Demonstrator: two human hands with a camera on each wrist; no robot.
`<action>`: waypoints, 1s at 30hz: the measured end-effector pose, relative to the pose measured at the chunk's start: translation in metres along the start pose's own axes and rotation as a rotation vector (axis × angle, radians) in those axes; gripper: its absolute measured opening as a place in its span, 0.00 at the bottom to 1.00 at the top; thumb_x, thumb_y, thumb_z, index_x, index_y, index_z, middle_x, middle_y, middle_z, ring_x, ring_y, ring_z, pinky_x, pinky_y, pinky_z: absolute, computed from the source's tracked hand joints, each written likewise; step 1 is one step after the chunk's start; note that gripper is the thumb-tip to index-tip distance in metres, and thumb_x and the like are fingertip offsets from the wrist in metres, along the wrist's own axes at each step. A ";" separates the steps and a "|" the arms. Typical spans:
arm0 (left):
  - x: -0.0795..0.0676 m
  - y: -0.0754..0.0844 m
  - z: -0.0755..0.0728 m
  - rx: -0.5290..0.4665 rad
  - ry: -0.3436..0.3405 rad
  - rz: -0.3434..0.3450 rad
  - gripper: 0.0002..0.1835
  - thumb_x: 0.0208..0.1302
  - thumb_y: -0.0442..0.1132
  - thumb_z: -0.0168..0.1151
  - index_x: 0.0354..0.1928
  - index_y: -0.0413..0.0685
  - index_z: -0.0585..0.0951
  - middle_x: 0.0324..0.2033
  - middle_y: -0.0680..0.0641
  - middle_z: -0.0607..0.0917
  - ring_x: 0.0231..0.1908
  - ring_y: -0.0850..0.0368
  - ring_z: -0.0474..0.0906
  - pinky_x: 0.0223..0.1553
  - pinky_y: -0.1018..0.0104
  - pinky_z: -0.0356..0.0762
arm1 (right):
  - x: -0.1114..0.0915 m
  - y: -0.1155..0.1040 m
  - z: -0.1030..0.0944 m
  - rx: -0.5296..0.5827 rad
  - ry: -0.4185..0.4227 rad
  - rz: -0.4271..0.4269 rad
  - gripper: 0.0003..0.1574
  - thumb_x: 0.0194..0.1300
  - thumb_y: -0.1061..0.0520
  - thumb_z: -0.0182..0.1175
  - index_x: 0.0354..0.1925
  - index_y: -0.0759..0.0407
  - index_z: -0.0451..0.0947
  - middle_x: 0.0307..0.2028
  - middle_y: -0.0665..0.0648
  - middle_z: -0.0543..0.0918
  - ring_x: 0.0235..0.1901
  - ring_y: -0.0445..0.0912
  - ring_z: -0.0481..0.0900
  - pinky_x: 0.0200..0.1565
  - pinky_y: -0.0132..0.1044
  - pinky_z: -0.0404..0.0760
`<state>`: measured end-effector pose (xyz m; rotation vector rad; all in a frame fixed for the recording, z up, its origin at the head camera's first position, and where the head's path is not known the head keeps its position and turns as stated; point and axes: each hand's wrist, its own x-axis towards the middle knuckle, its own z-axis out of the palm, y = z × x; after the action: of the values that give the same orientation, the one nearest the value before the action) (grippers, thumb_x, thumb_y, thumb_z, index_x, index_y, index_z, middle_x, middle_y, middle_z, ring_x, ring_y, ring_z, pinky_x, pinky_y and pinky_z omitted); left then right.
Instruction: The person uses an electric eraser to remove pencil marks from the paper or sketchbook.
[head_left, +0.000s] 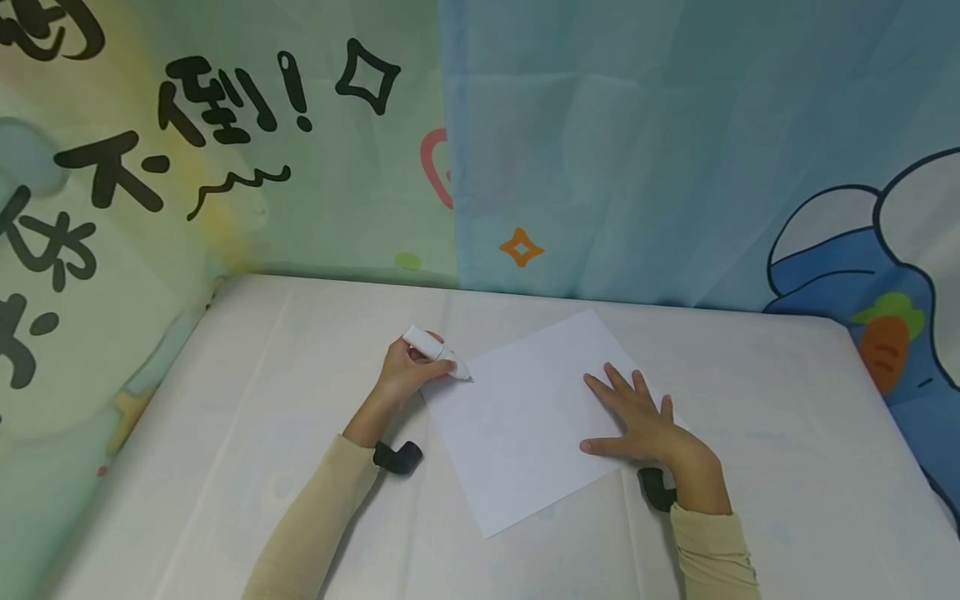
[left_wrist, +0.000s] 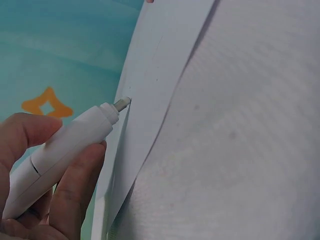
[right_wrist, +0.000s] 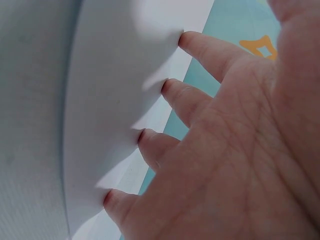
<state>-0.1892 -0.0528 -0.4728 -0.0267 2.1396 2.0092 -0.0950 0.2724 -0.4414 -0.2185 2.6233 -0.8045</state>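
Note:
My left hand (head_left: 405, 371) pinches a thick white pen (head_left: 429, 343) between thumb and fingers near the paper's left corner. In the left wrist view the pen (left_wrist: 75, 145) has a seam round its barrel and a narrow metallic tip. This tip lies at or just over the sheet; I cannot tell whether it touches. A blank white sheet of paper (head_left: 525, 425) lies at a slant on the table. On its right part rests my right hand (head_left: 641, 421), fingers spread and holding nothing. The right wrist view shows the fingertips (right_wrist: 172, 86) pressing on the paper (right_wrist: 110, 100).
A white cloth covers the table (head_left: 300, 500). Behind it hangs a printed curtain (head_left: 637, 150) in blue and green, with black lettering and an orange star. Black straps (head_left: 399, 458) sit at both wrists, beside beige sleeves (head_left: 315, 525).

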 end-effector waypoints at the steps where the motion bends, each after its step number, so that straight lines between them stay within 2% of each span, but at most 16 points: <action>1: 0.000 0.000 0.000 -0.002 -0.003 0.000 0.20 0.49 0.24 0.68 0.46 0.34 0.76 0.38 0.42 0.82 0.38 0.57 0.80 0.38 0.67 0.86 | 0.000 -0.001 0.000 -0.001 0.000 0.001 0.65 0.50 0.39 0.72 0.74 0.61 0.51 0.74 0.72 0.39 0.70 0.73 0.26 0.58 0.80 0.22; 11: -0.002 0.002 0.000 0.005 -0.047 -0.005 0.20 0.51 0.23 0.68 0.47 0.33 0.75 0.42 0.37 0.82 0.41 0.53 0.80 0.39 0.65 0.86 | 0.000 0.001 0.000 -0.005 0.003 -0.007 0.65 0.50 0.38 0.72 0.74 0.61 0.51 0.74 0.73 0.39 0.70 0.74 0.27 0.58 0.81 0.23; 18: -0.004 0.004 -0.001 0.009 -0.043 -0.018 0.21 0.50 0.23 0.68 0.48 0.34 0.75 0.42 0.38 0.82 0.42 0.53 0.80 0.39 0.65 0.86 | 0.001 0.003 0.000 -0.014 0.006 -0.006 0.65 0.51 0.37 0.72 0.74 0.60 0.50 0.74 0.72 0.39 0.70 0.74 0.27 0.58 0.81 0.23; 30: -0.002 0.007 0.001 0.006 -0.046 -0.040 0.21 0.52 0.23 0.67 0.49 0.33 0.75 0.48 0.34 0.81 0.49 0.46 0.79 0.43 0.64 0.86 | -0.001 0.002 -0.001 0.019 -0.004 -0.014 0.65 0.51 0.38 0.72 0.74 0.60 0.50 0.75 0.71 0.38 0.70 0.73 0.25 0.58 0.80 0.22</action>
<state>-0.1882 -0.0520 -0.4657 -0.0215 2.1001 1.9621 -0.0948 0.2750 -0.4416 -0.2330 2.6118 -0.8322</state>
